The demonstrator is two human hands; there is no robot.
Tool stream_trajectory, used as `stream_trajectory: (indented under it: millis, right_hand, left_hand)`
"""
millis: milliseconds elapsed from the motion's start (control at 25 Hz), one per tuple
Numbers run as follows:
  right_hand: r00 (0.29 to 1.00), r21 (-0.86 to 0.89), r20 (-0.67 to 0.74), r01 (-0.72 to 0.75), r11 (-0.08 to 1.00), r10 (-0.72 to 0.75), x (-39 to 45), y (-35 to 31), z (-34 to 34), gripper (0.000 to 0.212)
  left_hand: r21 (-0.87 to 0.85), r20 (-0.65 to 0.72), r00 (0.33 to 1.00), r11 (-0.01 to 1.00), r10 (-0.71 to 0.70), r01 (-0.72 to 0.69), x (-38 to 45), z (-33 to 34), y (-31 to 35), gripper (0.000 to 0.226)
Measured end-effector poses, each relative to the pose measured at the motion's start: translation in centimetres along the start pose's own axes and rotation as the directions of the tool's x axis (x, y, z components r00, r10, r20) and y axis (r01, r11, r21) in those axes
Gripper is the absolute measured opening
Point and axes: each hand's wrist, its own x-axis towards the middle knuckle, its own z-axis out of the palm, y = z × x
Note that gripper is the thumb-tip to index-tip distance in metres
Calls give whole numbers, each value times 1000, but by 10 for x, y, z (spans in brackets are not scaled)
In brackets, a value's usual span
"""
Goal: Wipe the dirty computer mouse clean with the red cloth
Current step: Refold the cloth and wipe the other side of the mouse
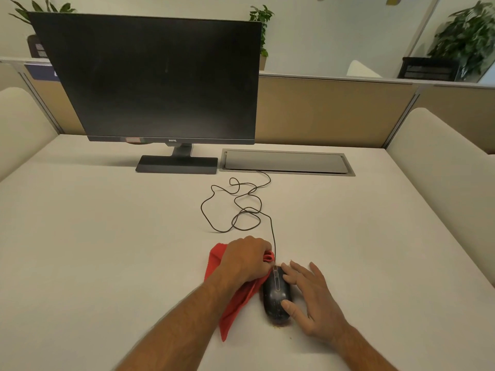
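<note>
A person's left hand [245, 259] bunches the soft red cloth [235, 303] beside the front of the light, hard, dirt-specked mouse [276, 295], steadied by the right hand's [313, 298] thumb and relaxed fingers [290, 274].

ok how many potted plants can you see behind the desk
3: one plant behind the monitor's top left corner, one at its top right corner, one far right. Others may be hidden.

office | monitor [158, 79] on desk [107, 236] | cubicle partition [334, 113] | potted plants [466, 36]
</note>
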Motion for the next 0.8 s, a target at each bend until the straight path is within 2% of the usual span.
stream_trajectory:
  millis: [120, 280, 440, 520, 640, 800]
  right_hand:
    - [1000, -3, 9, -4, 1000, 4, 0, 0, 0, 55]
    - [1000, -21, 20, -14, 1000, 15, -1, 1, 0, 56]
    - [1000, -20, 21, -8, 1000, 8, 0, 0, -1, 52]
    - [1000, -21, 27, -15, 1000, 16, 0, 0, 0, 51]
    - [999, -38, 41, -28, 999, 30, 0, 0, 0, 54]
    - [999, -32, 30, -19, 999, 20, 0, 0, -1, 58]
  left_hand:
    - [-71, 54, 999, 997, 2, 2, 5, -2, 3, 23]
    - [59, 48, 999, 998, -9, 7, 10, -5, 5, 16]
    - [-146, 80, 997, 989, -20, 32, 11, -5, 1, 21]
    - [-81, 101, 995, 996, -14, 23, 10, -4, 2, 24]
    - [42, 58, 998, 999, -36, 33, 11, -6, 4, 22]
    - [-168, 124, 991, 983, -46, 66, 13, -8, 7, 25]
